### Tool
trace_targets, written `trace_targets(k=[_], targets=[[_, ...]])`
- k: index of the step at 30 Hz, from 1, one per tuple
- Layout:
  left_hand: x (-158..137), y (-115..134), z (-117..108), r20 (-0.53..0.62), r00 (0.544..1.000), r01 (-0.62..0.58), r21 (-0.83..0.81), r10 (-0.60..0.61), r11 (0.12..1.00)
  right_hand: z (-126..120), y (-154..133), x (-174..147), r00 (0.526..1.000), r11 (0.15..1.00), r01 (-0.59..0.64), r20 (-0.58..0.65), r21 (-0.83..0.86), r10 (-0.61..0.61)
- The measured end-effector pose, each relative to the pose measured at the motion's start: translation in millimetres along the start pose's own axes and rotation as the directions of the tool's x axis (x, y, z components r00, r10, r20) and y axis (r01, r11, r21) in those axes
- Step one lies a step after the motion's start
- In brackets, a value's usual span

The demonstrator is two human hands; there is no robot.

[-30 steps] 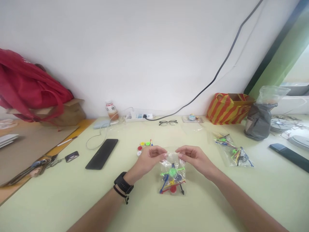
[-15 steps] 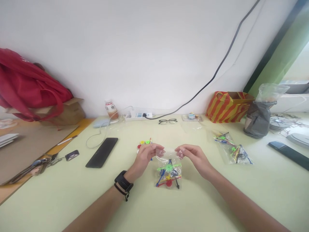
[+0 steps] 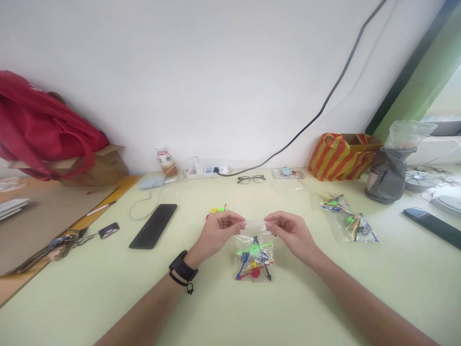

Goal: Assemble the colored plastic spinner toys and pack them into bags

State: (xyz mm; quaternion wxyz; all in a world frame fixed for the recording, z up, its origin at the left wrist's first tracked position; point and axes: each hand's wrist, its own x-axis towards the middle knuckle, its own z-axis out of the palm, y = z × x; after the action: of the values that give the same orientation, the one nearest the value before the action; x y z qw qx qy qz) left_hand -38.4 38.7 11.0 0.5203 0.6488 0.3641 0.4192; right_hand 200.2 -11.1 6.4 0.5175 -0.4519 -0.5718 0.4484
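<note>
A clear plastic bag [image 3: 254, 259] with small green, blue, red, yellow and black plastic pieces inside hangs between my hands over the pale green table [image 3: 230, 317]. My left hand [image 3: 220, 231], with a black watch [image 3: 183, 267] on its wrist, pinches the bag's upper left corner. The upper right corner is pinched between thumb and fingers of my right hand [image 3: 291, 234]. Behind my left hand, several small coloured pieces [image 3: 217, 210] lie on the table, partly hidden by it. Two more filled clear bags [image 3: 356, 228] lie off to the right.
A black phone [image 3: 153, 226] and keys [image 3: 59, 245] lie on the left. Glasses [image 3: 251, 179], a power strip [image 3: 207, 172] and a bottle [image 3: 166, 162] are near the wall. A striped bag [image 3: 342, 157], a grey bag [image 3: 385, 176] and a dark flat device [image 3: 432, 226] are at right.
Both hands have drawn their fingers into tighter pinches on the bag's top corners, and its top edge looks straighter. The bag stays in nearly the same place.
</note>
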Motion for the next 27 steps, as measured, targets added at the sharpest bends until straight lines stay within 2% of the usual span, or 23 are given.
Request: trace_targets(k=[5,12,19,25,27], targets=[[1.0,2.0,-6.9,0.09,0.996,-0.004,-0.069,0.01,0.998,-1.2,0.0,0.5,0.999,0.996,-0.04,-0.026,0.079,0.042],[0.6,-1.8,-7.7,0.043,0.999,0.008,-0.109,-0.003,0.994,-8.3,3.0,2.2,0.999,0.998,-0.002,0.036,0.059,0.0],[0.8,-2.3,-6.3,0.026,0.999,-0.021,0.0,0.021,1.0,-7.1,4.0,2.5,0.999,1.0,0.023,0.032,0.003,-0.023],[2.9,-3.5,-9.3,0.027,0.994,-0.113,0.218,0.11,0.97,-5.8,4.6,3.7,1.0,0.997,0.028,-0.002,-0.067,-0.028],[2.5,-3.0,-9.9,0.043,0.993,-0.117,0.213,0.11,0.97,-6.0,3.1,3.5,1.0,0.998,0.026,0.004,-0.062,-0.026]])
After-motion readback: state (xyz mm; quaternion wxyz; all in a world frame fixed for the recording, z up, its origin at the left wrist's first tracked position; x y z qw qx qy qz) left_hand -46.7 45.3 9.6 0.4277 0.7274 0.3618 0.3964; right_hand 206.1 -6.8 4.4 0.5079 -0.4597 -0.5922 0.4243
